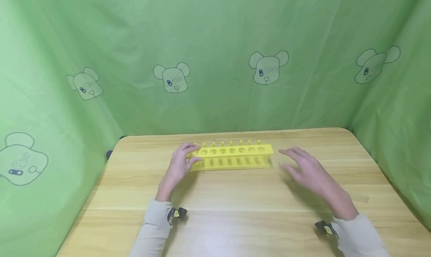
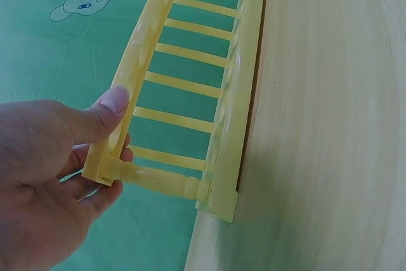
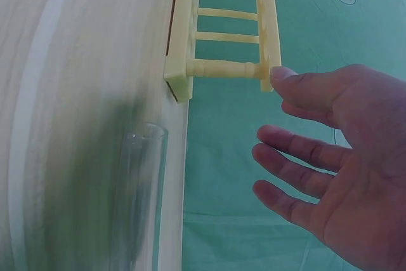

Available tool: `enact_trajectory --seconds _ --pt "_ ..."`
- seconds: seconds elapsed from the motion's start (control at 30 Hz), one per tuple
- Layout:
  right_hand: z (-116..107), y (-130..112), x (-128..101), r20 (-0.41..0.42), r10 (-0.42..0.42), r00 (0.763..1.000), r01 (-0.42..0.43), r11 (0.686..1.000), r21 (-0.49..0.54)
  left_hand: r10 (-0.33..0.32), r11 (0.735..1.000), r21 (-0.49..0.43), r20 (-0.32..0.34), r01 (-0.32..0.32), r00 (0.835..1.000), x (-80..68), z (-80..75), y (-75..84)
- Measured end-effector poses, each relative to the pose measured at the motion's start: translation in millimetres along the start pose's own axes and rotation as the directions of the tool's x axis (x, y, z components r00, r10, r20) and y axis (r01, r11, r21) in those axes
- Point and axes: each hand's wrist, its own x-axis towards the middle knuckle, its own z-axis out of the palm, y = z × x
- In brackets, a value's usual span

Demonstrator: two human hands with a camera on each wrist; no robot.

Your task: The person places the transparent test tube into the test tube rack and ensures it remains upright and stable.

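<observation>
1. A yellow test-tube rack (image 1: 232, 156) is seen standing lengthwise across the far middle of the wooden table (image 1: 235, 219); a row of round holes is shown along its top plate.
2. The rack's left end is gripped by the left hand (image 1: 182, 163); in the left wrist view the thumb (image 2: 104, 115) is pressed on the top plate, fingers curled beneath it.
3. The right hand (image 1: 308, 169) is held spread and relaxed just beside the rack's right end; nothing is held; whether the thumb tip touches the end cannot be told.
4. A clear glass tube (image 3: 136, 201) is seen lying on the table near the right wrist; a green bear-print curtain (image 1: 215, 55) is hung behind.
</observation>
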Motion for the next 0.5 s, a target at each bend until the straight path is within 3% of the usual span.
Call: enact_trajectory --seconds 0.5 --pt "-3.2 4.3 -13.5 0.021 -0.002 1.0 0.002 1.0 0.003 -0.009 1.0 -0.008 0.004 0.01 1.0 1.2 1.8 -5.8"
